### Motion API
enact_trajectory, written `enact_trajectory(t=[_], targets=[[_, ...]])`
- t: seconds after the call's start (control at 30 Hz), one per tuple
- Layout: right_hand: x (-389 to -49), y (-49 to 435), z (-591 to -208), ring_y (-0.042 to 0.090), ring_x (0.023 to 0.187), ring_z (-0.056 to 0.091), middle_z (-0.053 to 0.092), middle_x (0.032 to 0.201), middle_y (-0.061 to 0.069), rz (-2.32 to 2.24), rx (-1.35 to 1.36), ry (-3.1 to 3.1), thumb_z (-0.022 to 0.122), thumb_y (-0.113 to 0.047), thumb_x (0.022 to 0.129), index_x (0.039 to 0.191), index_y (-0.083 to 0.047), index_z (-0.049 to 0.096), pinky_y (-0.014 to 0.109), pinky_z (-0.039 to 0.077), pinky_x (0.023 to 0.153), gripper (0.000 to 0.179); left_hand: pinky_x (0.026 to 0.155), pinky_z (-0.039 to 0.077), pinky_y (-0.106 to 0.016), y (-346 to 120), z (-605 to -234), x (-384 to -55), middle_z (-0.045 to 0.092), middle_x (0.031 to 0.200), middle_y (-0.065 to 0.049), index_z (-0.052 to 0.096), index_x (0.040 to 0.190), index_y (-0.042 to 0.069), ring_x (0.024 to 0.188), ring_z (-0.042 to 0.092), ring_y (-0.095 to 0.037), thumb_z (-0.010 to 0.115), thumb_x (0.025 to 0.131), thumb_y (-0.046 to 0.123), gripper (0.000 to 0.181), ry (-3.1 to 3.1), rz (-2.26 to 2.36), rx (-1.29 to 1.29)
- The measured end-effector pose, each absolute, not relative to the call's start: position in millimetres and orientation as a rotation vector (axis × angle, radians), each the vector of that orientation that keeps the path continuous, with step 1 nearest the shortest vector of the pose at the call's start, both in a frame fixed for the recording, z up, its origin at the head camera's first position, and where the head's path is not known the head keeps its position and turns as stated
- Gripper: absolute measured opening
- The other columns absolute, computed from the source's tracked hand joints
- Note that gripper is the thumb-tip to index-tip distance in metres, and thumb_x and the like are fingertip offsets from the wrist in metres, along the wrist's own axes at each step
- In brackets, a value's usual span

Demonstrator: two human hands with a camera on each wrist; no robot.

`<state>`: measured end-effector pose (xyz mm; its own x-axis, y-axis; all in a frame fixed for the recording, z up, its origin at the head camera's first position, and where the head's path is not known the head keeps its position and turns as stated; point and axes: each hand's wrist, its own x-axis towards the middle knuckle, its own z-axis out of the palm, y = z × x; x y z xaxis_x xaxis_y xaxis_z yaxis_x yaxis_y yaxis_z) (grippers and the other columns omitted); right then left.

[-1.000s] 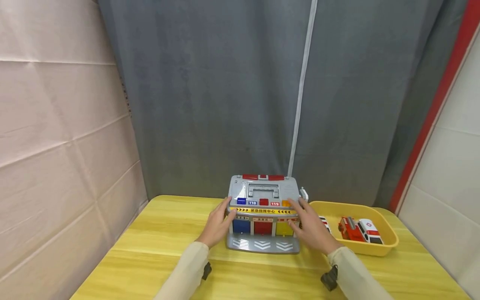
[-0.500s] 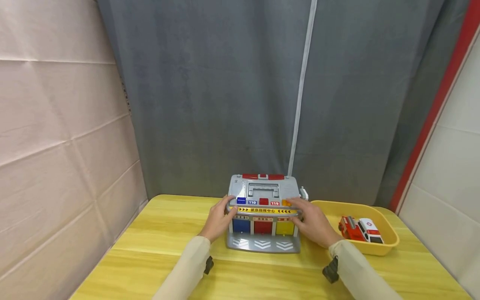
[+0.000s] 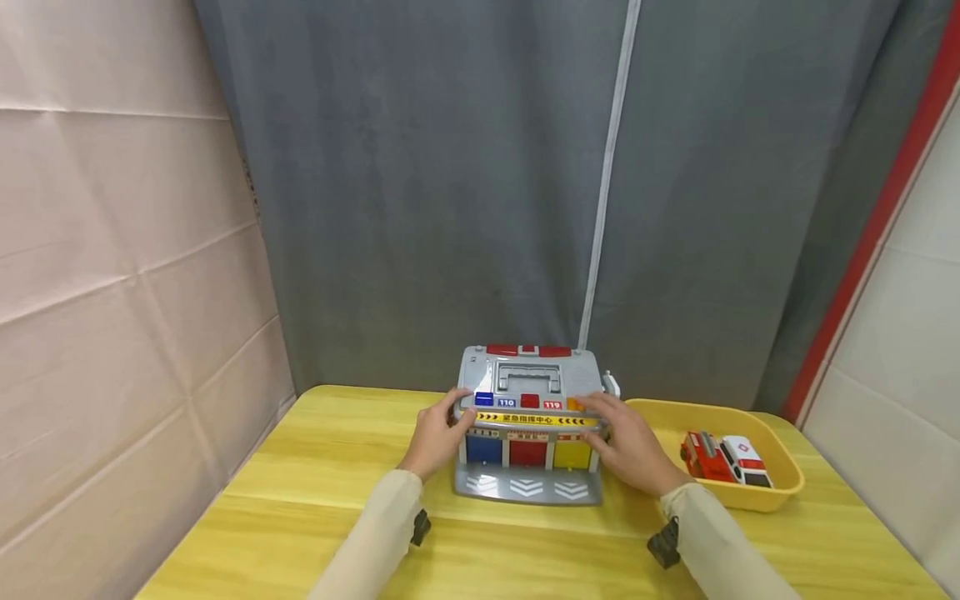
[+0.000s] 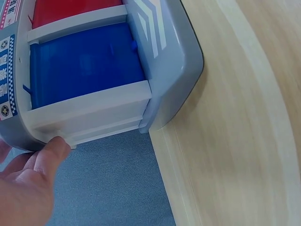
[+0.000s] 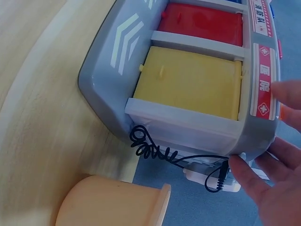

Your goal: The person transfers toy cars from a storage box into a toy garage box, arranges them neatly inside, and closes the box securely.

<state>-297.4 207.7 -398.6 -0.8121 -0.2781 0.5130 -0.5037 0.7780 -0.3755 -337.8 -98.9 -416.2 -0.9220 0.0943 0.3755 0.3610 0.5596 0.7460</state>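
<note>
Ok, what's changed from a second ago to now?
The right hand has raised its thumb from the yellow door to grip the toy station at its front right corner. A vehicle partly seen beyond that hand is now out of sight. The left hand still holds the front left corner; station, red truck and white car stayed put.

— What's in the yellow bin?
— A red toy fire truck beside a white toy ambulance.
— And behind the wood-grain bench?
— A grey curtain with a pale strip running down it.
</note>
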Motion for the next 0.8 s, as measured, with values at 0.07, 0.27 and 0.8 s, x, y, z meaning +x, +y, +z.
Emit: enact_trajectory(t=[0.07,0.27,0.8], targets=[[-296.1,206.8,-396.2,0.034,0.124,0.059,0.059,0.138,0.010,0.719,0.575,-2.559,0.074,-0.013,0.090,0.138,-0.018,0.059,0.060,0.051,0.105,0.051,0.060,0.041,-0.022,-99.3,-415.9,-338.3,0.047,0.070,0.001,0.064,0.129,0.020,0.067,0.045,-0.012,0.061,0.098,0.030,0.034,-2.509,-1.281,-0.376],[-294.0,206.4,-394.7,0.037,0.127,0.057,0.058,0.141,0.012,0.736,0.555,-2.590,0.073,-0.014,0.091,0.139,-0.019,0.059,0.062,0.049,0.107,0.051,0.058,0.042,-0.022,-99.7,-416.1,-338.3,0.046,0.067,0.002,0.064,0.132,0.021,0.067,0.046,-0.012,0.062,0.097,0.031,0.036,-2.530,-1.262,-0.359],[-295.0,207.4,-396.7,0.037,0.127,0.057,0.058,0.141,0.012,0.771,0.550,-2.572,0.073,-0.012,0.090,0.138,-0.019,0.060,0.062,0.048,0.107,0.050,0.054,0.041,-0.021,-99.1,-416.0,-338.6,0.044,0.067,0.002,0.064,0.132,0.020,0.065,0.044,-0.011,0.061,0.098,0.030,0.036,-2.530,-1.270,-0.378]])
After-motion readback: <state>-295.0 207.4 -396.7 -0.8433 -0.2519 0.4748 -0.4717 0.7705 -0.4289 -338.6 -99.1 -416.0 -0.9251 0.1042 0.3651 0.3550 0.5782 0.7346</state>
